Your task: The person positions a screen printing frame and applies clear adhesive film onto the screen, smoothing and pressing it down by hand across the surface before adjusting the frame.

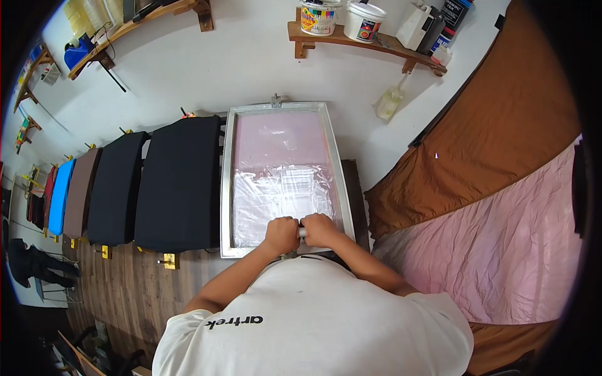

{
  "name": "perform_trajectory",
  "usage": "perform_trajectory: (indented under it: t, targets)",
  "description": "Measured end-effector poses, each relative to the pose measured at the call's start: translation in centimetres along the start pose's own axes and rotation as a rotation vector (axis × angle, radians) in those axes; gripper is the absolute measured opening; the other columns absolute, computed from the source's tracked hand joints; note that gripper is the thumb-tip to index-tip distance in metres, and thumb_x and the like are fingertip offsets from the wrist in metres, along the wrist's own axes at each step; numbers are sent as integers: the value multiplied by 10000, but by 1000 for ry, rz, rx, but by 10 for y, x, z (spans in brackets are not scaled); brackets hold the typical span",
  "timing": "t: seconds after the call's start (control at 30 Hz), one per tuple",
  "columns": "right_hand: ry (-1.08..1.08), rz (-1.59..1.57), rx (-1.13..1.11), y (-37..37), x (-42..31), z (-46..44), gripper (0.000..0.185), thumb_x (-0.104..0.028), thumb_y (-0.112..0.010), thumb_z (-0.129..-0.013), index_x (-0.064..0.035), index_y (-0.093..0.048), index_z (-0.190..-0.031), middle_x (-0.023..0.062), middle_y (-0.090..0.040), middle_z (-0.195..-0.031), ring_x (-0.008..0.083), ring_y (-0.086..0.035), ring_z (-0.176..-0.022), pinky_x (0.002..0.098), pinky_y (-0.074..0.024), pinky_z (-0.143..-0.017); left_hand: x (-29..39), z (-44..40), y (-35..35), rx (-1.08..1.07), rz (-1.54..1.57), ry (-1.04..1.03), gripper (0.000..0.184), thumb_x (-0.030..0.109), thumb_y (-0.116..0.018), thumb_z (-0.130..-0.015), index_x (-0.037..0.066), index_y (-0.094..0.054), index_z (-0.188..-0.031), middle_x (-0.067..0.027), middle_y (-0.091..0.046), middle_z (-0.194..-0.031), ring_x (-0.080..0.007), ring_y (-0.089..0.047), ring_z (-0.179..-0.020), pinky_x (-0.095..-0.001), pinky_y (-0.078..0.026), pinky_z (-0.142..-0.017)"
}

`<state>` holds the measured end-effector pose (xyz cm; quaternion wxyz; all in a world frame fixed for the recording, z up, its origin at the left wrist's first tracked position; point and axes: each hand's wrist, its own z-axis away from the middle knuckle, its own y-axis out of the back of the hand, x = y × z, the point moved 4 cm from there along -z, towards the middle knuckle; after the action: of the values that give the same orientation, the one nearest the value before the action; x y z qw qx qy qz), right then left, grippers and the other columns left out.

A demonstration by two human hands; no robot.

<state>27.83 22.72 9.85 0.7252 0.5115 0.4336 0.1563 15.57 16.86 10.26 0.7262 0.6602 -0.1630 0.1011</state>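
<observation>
A metal-framed printing screen [227,188] lies in front of me, its upper part pinkish and its lower part covered by shiny, wrinkled clear film [282,194]. Near the frame's front edge, my left hand [283,235] and my right hand [318,230] are side by side, both closed in fists. Between them a short piece of a pale handle [302,232] shows, and both hands grip it. Most of the handle is hidden by my fingers. A metal clamp [276,100] sits at the far edge of the frame.
Left of the screen, a row of boards covered in black [179,182], brown [81,191] and blue [61,197] cloth runs away. Tubs [364,22] stand on a wall shelf [351,42]. Brown fabric [489,125] hangs at right. A person in dark clothes [37,263] is far left.
</observation>
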Motion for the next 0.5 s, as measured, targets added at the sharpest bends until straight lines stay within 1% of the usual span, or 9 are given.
perform_trajectory:
  t: [0.03, 0.07, 0.1, 0.13, 0.2, 0.23, 0.27, 0.33, 0.5]
  targets:
    - [-13, 2, -122, 1, 1, -1, 211, -139, -708, -644, -11, -692, -812, 220, -695, -847, 417, -680, -820, 484, -551, -778, 2, -2, 6, 1, -2, 0, 143, 182, -708, -694, 79, -737, -790, -158, -705, -795, -338, -706, -722, -447, -578, -670]
    - [-28, 5, -240, 2, 4, -3, 231, -144, -711, -634, -9, -707, -822, 230, -702, -846, 420, -683, -817, 479, -554, -779, 1, -7, 7, -131, 4, 36, 176, 220, -725, -703, 77, -744, -802, -167, -715, -809, -344, -713, -744, -450, -582, -689]
    - [-36, -43, -274, 7, 7, -8, 243, -148, -708, -634, -11, -719, -834, 238, -703, -845, 418, -687, -817, 473, -555, -779, 0, -12, 8, -262, 8, 72, 211, 259, -742, -712, 74, -750, -815, -175, -725, -822, -350, -720, -765, -453, -586, -707]
    - [-43, -90, -304, 14, 11, -15, 256, -153, -705, -634, -12, -730, -846, 246, -704, -844, 416, -691, -818, 468, -555, -779, -6, -23, 8, -297, 15, 81, 283, 334, -764, -724, 88, -762, -863, -179, -736, -871, -358, -725, -829, -455, -588, -755]
    - [7, -85, -226, 18, 30, -42, 259, -151, -701, -646, -12, -731, -863, 256, -699, -851, 411, -697, -823, 466, -555, -775, -16, -48, 14, -237, 1, 68, 296, 352, -769, -724, 102, -768, -882, -173, -739, -889, -358, -723, -856, -457, -585, -775]
    - [25, -58, -151, 27, 34, -54, 251, -150, -704, -649, -10, -729, -856, 255, -697, -843, 411, -697, -820, 467, -555, -770, -21, -62, 20, -181, -10, 96, 249, 323, -749, -740, 114, -767, -874, -170, -739, -894, -360, -721, -876, -456, -583, -787]
    - [-2, -58, -65, 33, 38, -64, 227, -144, -711, -649, -13, -730, -833, 252, -696, -846, 415, -695, -826, 464, -557, -771, -26, -75, 25, -119, 12, 135, 228, 241, -715, -726, 65, -751, -866, -174, -739, -902, -354, -724, -896, -451, -588, -786]
    - [3, -20, 31, 31, 48, -88, 208, -141, -715, -650, -14, -731, -815, 242, -700, -849, 411, -697, -835, 466, -558, -774, -38, -94, 20, -24, -85, 94, 195, 226, -716, -737, 69, -747, -848, -179, -736, -910, -350, -724, -867, -447, -588, -767]
    - [-17, 70, -168, 36, 29, -79, 212, -167, -720, -677, -17, -746, -824, 247, -710, -868, 408, -702, -851, 464, -577, -790, -36, -84, 24, -155, -67, 148, 234, 248, -725, -701, 76, -751, -857, -180, -739, -889, -352, -729, -866, -441, -589, -787]
